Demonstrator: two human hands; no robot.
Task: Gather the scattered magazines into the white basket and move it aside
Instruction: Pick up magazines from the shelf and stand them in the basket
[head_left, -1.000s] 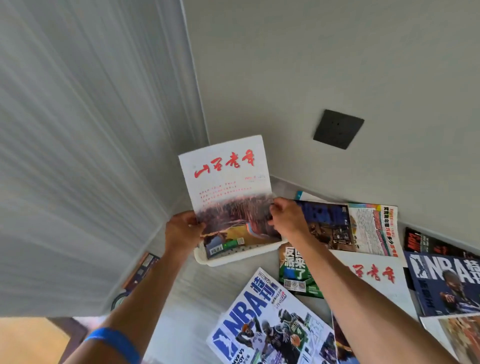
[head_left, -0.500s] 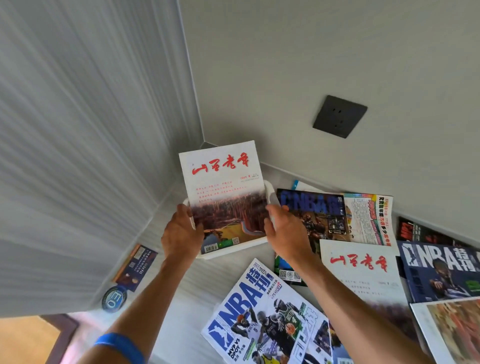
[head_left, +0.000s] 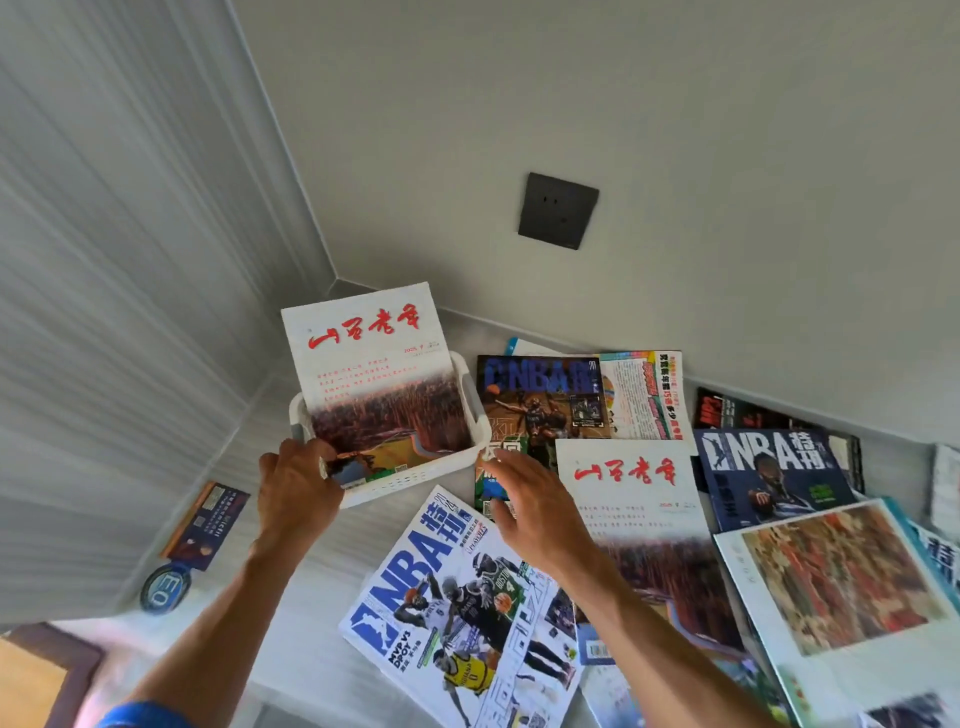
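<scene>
1. Head view: white-covered magazine with red brush-script title, small "2025" under it, reddish landscape photo below; stands tilted in the white basket, top edge leaning toward the wall corner.
2. Basket: slotted plastic, sits on the pale surface near the corner.
3. Left hand grips the magazine's lower left corner at the basket rim.
4. Right hand is free, fingers spread and relaxed, just right of the basket.
5. Loose around: "NBA" magazine marked "MVP VS DPOY", dark NBA issue, second red-script copy.
6. Black wall socket above.
</scene>
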